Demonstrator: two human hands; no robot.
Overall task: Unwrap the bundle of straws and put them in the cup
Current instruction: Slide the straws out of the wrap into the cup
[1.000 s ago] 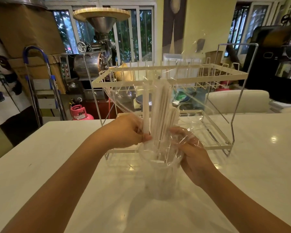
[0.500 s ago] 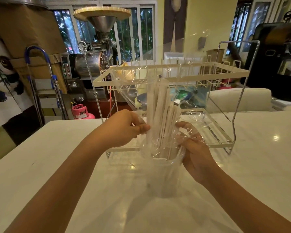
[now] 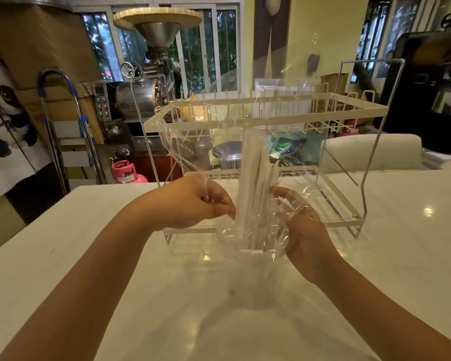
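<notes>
**Head view: both hands at the straws over the cup**

Head camera looks down on two bare forearms reaching in from the near edge over a glossy white desk (image 3: 375, 256). Between them a clear cup (image 3: 253, 280) stands upright on the desk, blurred and hard to make out against the surface. A bundle of white paper-wrapped straws (image 3: 253, 194) stands upright with its lower ends at the cup's mouth; how deep they sit inside cannot be told. Clear plastic wrap (image 3: 284, 220) is crumpled around the foot of the bundle and billows up and back from it, a loose sheet rising on the left side.

The left hand (image 3: 193, 204) has its fingers curled, pinching an edge of the wrap just left of the straws. The right hand (image 3: 302, 225) cups the bundle's right side, fingers bent round the straws through the wrap.

Just behind the hands, a two-tier dish rack (image 3: 271, 118) with a cream frame and metal legs stands on the desk. Beyond the desk's far edge are a pink gas cylinder (image 3: 125, 173), a steel roasting machine (image 3: 146, 95) with a funnel on top, a blue-handled trolley (image 3: 63, 121) and windows with green foliage outside.
</notes>
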